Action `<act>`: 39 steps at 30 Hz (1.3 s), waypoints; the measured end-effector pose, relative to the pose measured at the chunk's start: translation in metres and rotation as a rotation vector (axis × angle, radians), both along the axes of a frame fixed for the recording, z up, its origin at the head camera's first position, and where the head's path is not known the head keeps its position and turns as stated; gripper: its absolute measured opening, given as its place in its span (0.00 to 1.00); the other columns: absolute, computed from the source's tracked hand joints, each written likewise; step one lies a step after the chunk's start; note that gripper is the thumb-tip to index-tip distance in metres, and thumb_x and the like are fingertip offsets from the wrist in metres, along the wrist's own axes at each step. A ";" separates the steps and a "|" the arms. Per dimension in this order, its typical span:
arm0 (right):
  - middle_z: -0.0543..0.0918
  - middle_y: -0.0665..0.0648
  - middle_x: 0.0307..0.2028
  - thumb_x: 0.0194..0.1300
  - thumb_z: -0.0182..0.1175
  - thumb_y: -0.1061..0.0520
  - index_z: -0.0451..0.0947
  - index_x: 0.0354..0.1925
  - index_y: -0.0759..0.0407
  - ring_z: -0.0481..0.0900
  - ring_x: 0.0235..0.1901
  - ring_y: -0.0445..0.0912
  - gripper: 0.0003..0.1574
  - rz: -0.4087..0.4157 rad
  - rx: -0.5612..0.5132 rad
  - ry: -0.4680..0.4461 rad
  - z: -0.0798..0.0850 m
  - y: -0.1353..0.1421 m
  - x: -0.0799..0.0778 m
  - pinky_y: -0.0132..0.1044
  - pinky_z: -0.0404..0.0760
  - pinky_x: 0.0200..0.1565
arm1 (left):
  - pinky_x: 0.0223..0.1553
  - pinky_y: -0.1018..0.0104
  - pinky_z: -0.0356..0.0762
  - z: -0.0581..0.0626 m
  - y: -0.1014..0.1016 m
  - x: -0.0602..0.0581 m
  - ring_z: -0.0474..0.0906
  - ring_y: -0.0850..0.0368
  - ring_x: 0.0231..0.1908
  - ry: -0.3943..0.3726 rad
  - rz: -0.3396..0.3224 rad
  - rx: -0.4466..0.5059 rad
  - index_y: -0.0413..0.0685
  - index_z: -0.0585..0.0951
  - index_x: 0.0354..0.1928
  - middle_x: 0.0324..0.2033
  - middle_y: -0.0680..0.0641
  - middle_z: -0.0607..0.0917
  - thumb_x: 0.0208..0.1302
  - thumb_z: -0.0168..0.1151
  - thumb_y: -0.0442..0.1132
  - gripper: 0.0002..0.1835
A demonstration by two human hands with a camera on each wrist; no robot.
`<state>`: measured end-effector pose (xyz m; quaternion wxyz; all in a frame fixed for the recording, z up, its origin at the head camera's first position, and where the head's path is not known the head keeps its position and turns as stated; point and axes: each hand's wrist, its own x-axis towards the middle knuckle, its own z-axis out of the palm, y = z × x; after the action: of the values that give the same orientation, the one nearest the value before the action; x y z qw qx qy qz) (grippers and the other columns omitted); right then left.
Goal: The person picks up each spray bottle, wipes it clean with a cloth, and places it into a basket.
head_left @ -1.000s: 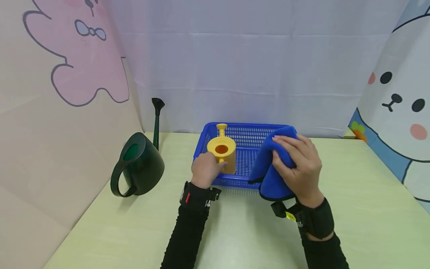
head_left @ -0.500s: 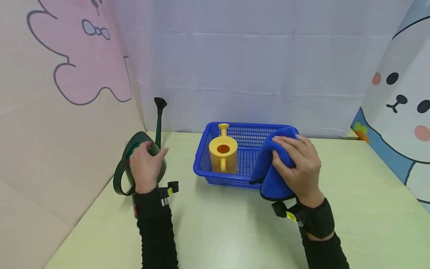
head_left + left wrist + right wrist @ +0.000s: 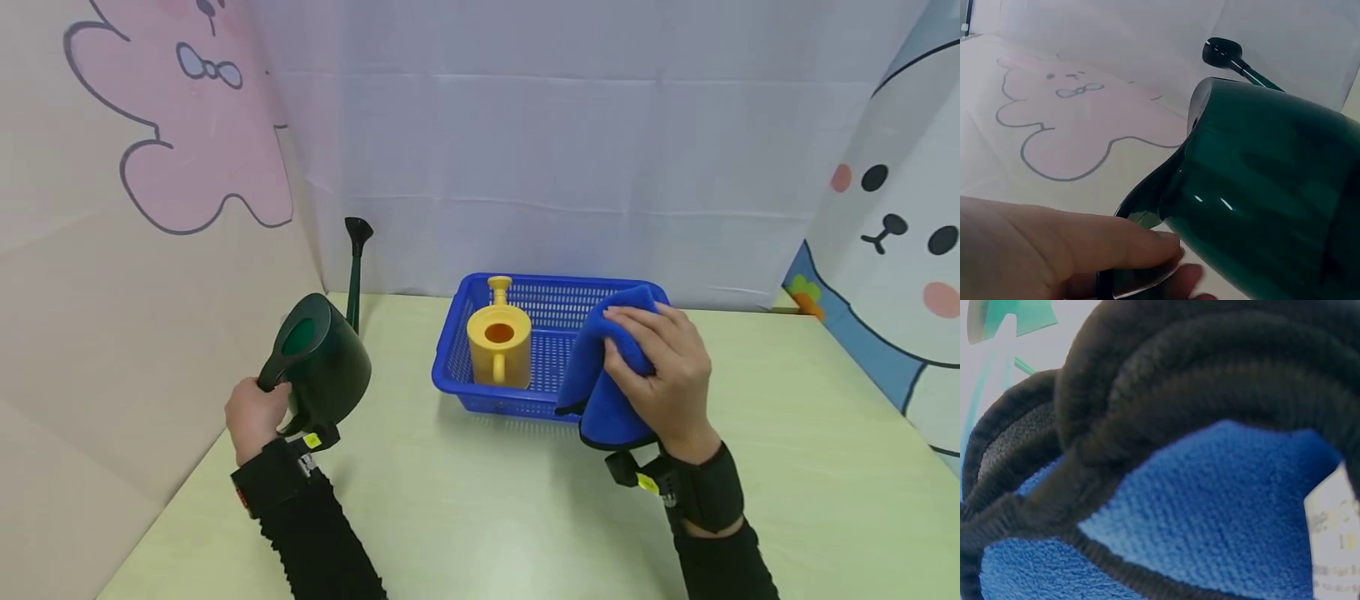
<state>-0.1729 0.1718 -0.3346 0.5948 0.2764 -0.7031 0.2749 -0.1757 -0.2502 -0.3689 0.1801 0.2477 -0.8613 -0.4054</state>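
On the left of the head view stands a dark green watering can (image 3: 330, 367) with a long spout. My left hand (image 3: 255, 417) grips its loop handle, and the left wrist view shows thumb and fingers curled round that handle (image 3: 1141, 206). My right hand (image 3: 663, 375) holds a folded blue cloth (image 3: 615, 404) with black edging at the basket's right end. Cloth folds and a white label (image 3: 1335, 531) fill the right wrist view, where the fingers are hidden. A small yellow watering can (image 3: 501, 346) stands upright inside the blue basket (image 3: 480, 398), at its left end.
The basket sits toward the back of a pale green table (image 3: 480, 517). Behind it hangs a white curtain (image 3: 480, 150). A cartoon-printed panel (image 3: 202, 150) borders the left side, and another panel (image 3: 892, 275) stands on the right.
My left hand has left the yellow watering can, passed over the green one and taken hold of its handle. The right hand and cloth have barely moved.
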 end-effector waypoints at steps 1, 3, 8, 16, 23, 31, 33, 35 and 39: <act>0.83 0.64 0.36 0.56 0.53 0.49 0.80 0.38 0.65 0.76 0.43 0.54 0.21 -0.001 0.000 -0.001 0.000 0.000 0.000 0.47 0.72 0.51 | 0.34 0.45 0.66 -0.002 -0.003 0.000 0.64 0.38 0.34 -0.011 -0.016 0.004 0.25 0.68 0.42 0.34 0.30 0.72 0.60 0.46 0.40 0.20; 0.83 0.63 0.36 0.56 0.53 0.49 0.80 0.38 0.65 0.76 0.43 0.54 0.21 -0.003 -0.001 -0.001 0.000 0.000 0.000 0.47 0.72 0.51 | 0.32 0.49 0.63 -0.005 -0.008 -0.001 0.64 0.41 0.35 0.000 -0.036 0.032 0.27 0.70 0.43 0.34 0.33 0.72 0.61 0.47 0.43 0.21; 0.83 0.64 0.36 0.56 0.54 0.49 0.80 0.38 0.65 0.76 0.42 0.54 0.21 0.003 -0.007 -0.013 0.000 -0.001 0.001 0.48 0.72 0.51 | 0.39 0.52 0.58 -0.012 -0.014 -0.009 0.59 0.47 0.42 0.117 -0.043 0.194 0.34 0.70 0.51 0.41 0.39 0.70 0.60 0.48 0.48 0.25; 0.83 0.65 0.35 0.54 0.56 0.51 0.80 0.36 0.66 0.76 0.42 0.56 0.19 0.008 -0.022 -0.031 0.001 0.000 0.003 0.49 0.72 0.51 | 0.39 0.59 0.60 -0.013 -0.010 -0.021 0.62 0.54 0.39 0.335 0.149 0.373 0.37 0.76 0.42 0.36 0.48 0.73 0.53 0.55 0.43 0.18; 0.83 0.65 0.35 0.56 0.53 0.48 0.80 0.36 0.67 0.76 0.42 0.56 0.23 0.002 -0.021 -0.010 0.001 0.002 0.002 0.51 0.73 0.49 | 0.28 0.64 0.54 -0.004 -0.008 -0.013 0.60 0.56 0.31 0.589 0.256 0.509 0.40 0.78 0.19 0.16 0.55 0.71 0.43 0.57 0.31 0.02; 0.83 0.65 0.36 0.57 0.52 0.47 0.80 0.37 0.67 0.76 0.42 0.56 0.24 -0.012 -0.008 -0.030 0.001 0.002 0.004 0.53 0.73 0.48 | 0.23 0.66 0.49 0.007 0.000 -0.009 0.57 0.54 0.24 0.747 0.186 0.619 0.41 0.75 0.13 0.11 0.54 0.64 0.42 0.51 0.25 0.08; 0.83 0.65 0.35 0.57 0.52 0.47 0.80 0.36 0.67 0.76 0.42 0.56 0.24 -0.011 -0.011 -0.028 0.002 0.002 0.004 0.53 0.73 0.48 | 0.21 0.67 0.50 0.011 0.003 -0.008 0.56 0.54 0.21 0.779 0.156 0.626 0.40 0.74 0.13 0.09 0.54 0.63 0.42 0.50 0.25 0.08; 0.83 0.65 0.35 0.57 0.52 0.47 0.80 0.36 0.67 0.76 0.42 0.56 0.24 -0.009 -0.014 -0.026 0.002 0.002 0.004 0.53 0.73 0.47 | 0.18 0.67 0.50 0.015 0.007 -0.007 0.55 0.54 0.18 0.809 0.126 0.623 0.40 0.74 0.12 0.08 0.54 0.62 0.42 0.50 0.25 0.08; 0.83 0.65 0.35 0.57 0.53 0.48 0.80 0.36 0.66 0.76 0.43 0.56 0.23 -0.010 -0.018 -0.030 0.004 0.002 0.005 0.52 0.73 0.48 | 0.17 0.68 0.50 0.024 0.014 -0.003 0.56 0.55 0.16 0.860 0.078 0.597 0.41 0.73 0.12 0.08 0.54 0.62 0.42 0.49 0.25 0.08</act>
<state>-0.1677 0.1734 -0.3309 0.5879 0.2635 -0.7108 0.2825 -0.1791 -0.2364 -0.3445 0.4537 0.1312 -0.5468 -0.6914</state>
